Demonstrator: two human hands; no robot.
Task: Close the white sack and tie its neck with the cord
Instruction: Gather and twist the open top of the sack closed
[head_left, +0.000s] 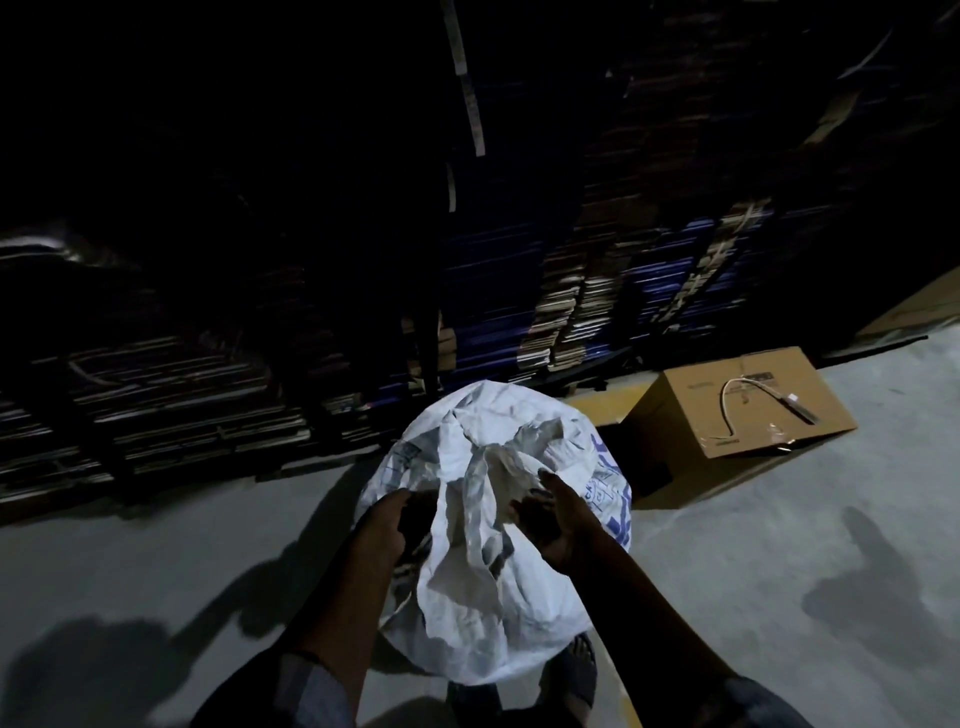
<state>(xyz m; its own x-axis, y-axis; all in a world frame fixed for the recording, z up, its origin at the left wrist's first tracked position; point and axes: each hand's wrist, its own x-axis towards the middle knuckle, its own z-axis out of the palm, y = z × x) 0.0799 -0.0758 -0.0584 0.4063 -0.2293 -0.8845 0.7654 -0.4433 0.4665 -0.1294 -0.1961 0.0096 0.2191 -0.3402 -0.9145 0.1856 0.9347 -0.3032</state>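
A full white sack (493, 530) was observed standing on the concrete floor (779, 571) at lower centre of the frame, its mouth crumpled inward and its contents hidden by the fabric. A closed cardboard box (737, 410) was noted at right, with a white cord (730, 402) lying on its top, well apart from the sack. The left hand (387, 525) was closed on a fold of the sack's rim. The right hand (558, 519) was held with fingers spread, palm against the gathered fabric, nothing clamped.
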